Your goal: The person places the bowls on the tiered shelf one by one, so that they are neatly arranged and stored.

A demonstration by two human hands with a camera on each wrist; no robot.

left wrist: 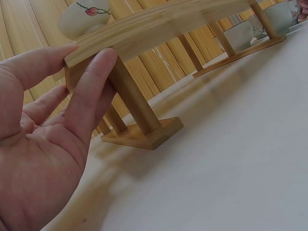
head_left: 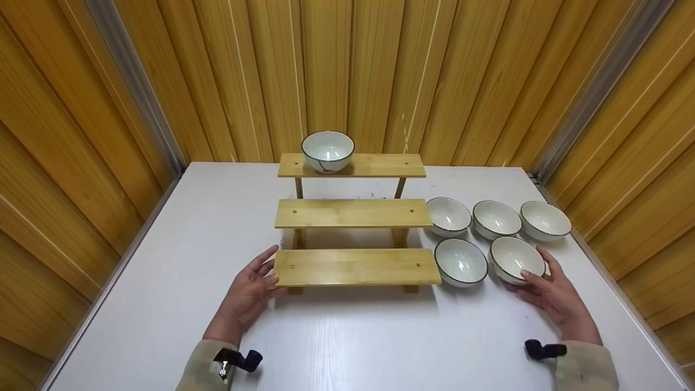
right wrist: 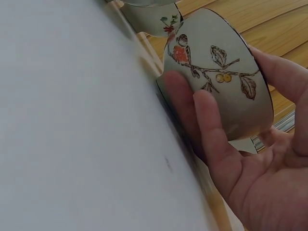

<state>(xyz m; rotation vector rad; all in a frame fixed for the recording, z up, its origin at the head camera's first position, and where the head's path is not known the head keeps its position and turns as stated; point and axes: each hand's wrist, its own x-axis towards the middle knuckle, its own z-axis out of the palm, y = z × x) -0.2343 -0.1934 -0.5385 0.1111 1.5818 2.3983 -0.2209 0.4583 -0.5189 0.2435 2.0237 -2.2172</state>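
A three-tier wooden display stand stands on the white table. My left hand holds the left end of its lowest board; in the left wrist view the fingers lie around the board's corner, by a round leg. At the right, my right hand grips a white dark-rimmed bowl. The right wrist view shows this bowl painted with a bird on a branch, with fingers against its side and near its base. Beside it sits another bowl, close to the stand. One more bowl stands on the top board, left of its middle.
Behind the held bowl, a row of similar bowls has a left bowl, a middle bowl and a right bowl. Wood-patterned panels enclose the back and sides of the white table.
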